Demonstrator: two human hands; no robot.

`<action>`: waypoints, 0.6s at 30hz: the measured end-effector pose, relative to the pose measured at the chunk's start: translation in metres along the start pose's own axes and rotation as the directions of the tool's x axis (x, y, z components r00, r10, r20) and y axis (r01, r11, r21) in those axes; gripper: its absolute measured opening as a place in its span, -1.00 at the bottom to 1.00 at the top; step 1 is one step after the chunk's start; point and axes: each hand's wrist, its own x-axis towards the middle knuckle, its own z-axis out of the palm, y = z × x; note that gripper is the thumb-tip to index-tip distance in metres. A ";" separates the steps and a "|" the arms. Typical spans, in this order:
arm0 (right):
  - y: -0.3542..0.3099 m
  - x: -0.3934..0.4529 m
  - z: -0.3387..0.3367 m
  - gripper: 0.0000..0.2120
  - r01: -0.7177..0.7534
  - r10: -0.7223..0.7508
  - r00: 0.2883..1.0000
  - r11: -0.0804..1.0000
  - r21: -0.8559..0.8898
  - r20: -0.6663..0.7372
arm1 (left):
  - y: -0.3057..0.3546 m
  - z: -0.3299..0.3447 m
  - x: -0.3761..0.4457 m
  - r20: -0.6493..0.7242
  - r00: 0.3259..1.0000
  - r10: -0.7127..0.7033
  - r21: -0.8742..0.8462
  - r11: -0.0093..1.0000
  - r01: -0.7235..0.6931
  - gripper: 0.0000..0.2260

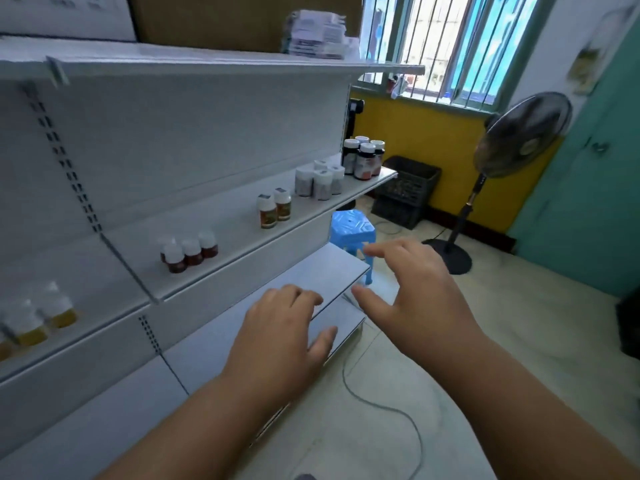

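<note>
Both my hands are stretched out in front of a white shelving unit and hold nothing. My left hand (280,337) hovers over the lower shelf (322,268), fingers loosely bent. My right hand (412,289) is spread wide just past the shelf's right end, above the floor. On the middle shelf (242,237) stand groups of small bottles: dark brown ones (188,252), two amber ones (273,207), several white ones (318,181) and several dark white-capped ones (363,157) at the far right end. Yellow bottles (38,317) stand blurred at the left.
A blue plastic stool (353,233) stands beyond the shelf end. A black crate (405,192) sits by the yellow wall, and a standing fan (512,147) to the right. A grey cable (381,403) loops across the tiled floor. Cardboard boxes and a stack of packets (315,34) rest on the top shelf.
</note>
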 end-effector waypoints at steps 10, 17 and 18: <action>0.105 0.191 0.041 -0.59 -0.077 0.074 0.994 0.997 0.026 0.081 | -0.031 0.046 0.241 -0.018 0.997 -0.081 -0.020 0.997 0.081 -0.47; 0.167 0.318 0.114 -0.62 0.116 -0.140 0.969 0.985 0.127 0.205 | -0.057 0.100 0.331 -0.036 0.955 -0.295 -0.002 0.956 0.295 -0.32; 0.174 0.339 0.125 -0.61 0.166 -0.190 0.956 0.979 0.120 0.224 | -0.058 0.108 0.343 -0.038 0.940 -0.339 0.008 0.941 0.339 -0.30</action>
